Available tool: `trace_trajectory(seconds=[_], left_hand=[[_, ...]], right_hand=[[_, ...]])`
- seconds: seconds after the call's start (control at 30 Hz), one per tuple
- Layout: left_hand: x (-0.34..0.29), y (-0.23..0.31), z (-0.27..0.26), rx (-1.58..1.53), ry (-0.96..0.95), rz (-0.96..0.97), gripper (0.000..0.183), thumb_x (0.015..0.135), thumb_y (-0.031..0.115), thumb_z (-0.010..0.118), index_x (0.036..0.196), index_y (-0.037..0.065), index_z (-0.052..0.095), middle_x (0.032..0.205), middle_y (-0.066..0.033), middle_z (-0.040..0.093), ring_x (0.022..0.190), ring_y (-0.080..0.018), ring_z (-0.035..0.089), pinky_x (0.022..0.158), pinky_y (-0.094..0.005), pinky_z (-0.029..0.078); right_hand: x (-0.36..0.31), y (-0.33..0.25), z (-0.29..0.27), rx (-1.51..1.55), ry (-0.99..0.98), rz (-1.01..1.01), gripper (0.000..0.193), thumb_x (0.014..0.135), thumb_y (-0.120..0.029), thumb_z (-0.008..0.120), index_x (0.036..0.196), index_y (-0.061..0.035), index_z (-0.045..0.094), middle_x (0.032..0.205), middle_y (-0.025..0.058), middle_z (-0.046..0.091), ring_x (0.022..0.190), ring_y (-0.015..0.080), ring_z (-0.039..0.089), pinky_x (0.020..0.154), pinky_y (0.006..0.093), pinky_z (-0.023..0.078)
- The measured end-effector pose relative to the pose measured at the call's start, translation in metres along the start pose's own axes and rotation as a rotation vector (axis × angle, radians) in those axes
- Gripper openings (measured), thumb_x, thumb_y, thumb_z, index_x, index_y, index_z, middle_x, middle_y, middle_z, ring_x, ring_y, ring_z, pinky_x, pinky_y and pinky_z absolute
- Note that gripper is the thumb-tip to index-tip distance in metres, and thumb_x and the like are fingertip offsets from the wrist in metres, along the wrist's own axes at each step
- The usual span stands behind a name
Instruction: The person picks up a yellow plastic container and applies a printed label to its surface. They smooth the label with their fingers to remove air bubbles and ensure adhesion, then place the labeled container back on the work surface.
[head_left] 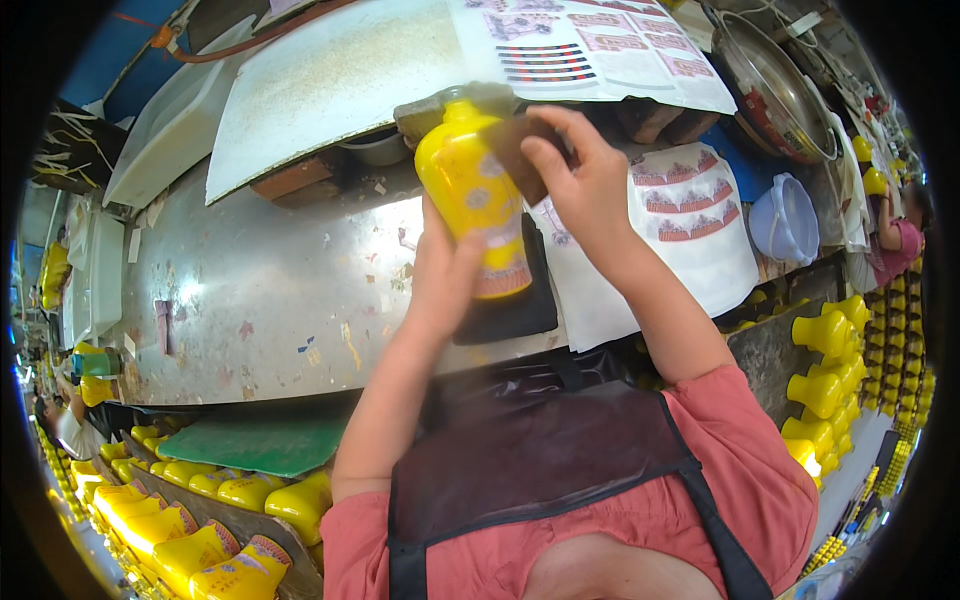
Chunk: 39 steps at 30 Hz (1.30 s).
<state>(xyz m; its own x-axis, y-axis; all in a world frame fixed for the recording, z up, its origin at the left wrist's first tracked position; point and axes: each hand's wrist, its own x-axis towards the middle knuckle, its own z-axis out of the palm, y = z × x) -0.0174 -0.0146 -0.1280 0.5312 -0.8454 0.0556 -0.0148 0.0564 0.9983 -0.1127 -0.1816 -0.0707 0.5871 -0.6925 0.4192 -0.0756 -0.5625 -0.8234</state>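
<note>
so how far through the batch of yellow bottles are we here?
Done, apparently: decorated yellow bottles lie in the lower-left racks. In hand: the left hand holds one yellow bottle over the black pad, while the right hand presses a brown pad against it. Left: sheets of decals on the metal table, and rows of yellow bottles at right that look plain.

Single view: head-worn fisheye, looking steeply down over the person's chest and apron (pixel 540 470); faces forward onto the metal worktable (pixel 260 290); hands close, mid-frame; straight edges bow near the dark circular rim; no second view for overlap.
</note>
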Motion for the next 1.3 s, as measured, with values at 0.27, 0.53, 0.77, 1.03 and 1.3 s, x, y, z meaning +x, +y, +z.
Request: trace_trajectory(seconds=[0.27,0.53,0.77,1.03,1.3], left_hand=[[-0.013,-0.002,-0.014,-0.043,0.069,-0.111,0.087,0.091,0.027,0.067,0.161,0.002,0.022,0.155,-0.0193,0.043,0.144,-0.0293,0.042,0.117,-0.0412,0.036],[-0.013,-0.003,-0.004,0.506,0.037,0.189,0.1,0.074,0.03,0.089,0.154,0.003,0.036,0.13,-0.0211,0.061,0.123,-0.0447,0.055,0.103,-0.0515,0.044],[-0.03,-0.006,-0.001,0.681,0.235,0.229,0.106,0.074,0.023,0.091,0.158,0.001,0.031,0.143,-0.0204,0.054,0.133,-0.0333,0.053,0.11,-0.0426,0.043],[-0.029,-0.003,0.001,0.628,0.201,0.217,0.099,0.072,0.028,0.089,0.153,0.001,0.039,0.134,-0.0195,0.06,0.125,-0.0394,0.056,0.109,-0.0489,0.041],[-0.025,-0.003,0.003,0.465,0.101,0.163,0.09,0.079,0.019,0.087,0.154,0.001,0.041,0.144,-0.0154,0.057,0.135,-0.0303,0.054,0.112,-0.0403,0.042]], right_hand=[[-0.036,0.026,-0.012,0.35,-0.044,-0.012,0.028,0.1,-0.007,0.064,0.126,-0.0006,0.058,0.114,0.005,0.064,0.105,0.0114,0.061,0.09,0.0258,0.051],[-0.02,0.048,0.015,0.324,0.083,0.065,0.026,0.097,-0.012,0.067,0.121,-0.0011,0.062,0.11,0.0083,0.069,0.1,0.014,0.065,0.086,0.0303,0.054],[-0.026,0.008,0.001,-0.141,0.085,-0.397,0.021,0.081,0.004,0.079,0.101,-0.0045,0.074,0.094,0.0081,0.075,0.077,0.0182,0.07,0.072,0.0297,0.056],[-0.039,-0.002,-0.009,0.085,0.11,-0.191,0.026,0.077,0.0,0.078,0.101,-0.0108,0.075,0.094,0.009,0.075,0.077,0.0254,0.072,0.065,0.0329,0.056],[-0.066,0.005,-0.015,-0.06,-0.055,-0.43,0.034,0.071,0.002,0.084,0.102,-0.0112,0.076,0.097,0.01,0.077,0.079,0.0266,0.073,0.066,0.0325,0.056]])
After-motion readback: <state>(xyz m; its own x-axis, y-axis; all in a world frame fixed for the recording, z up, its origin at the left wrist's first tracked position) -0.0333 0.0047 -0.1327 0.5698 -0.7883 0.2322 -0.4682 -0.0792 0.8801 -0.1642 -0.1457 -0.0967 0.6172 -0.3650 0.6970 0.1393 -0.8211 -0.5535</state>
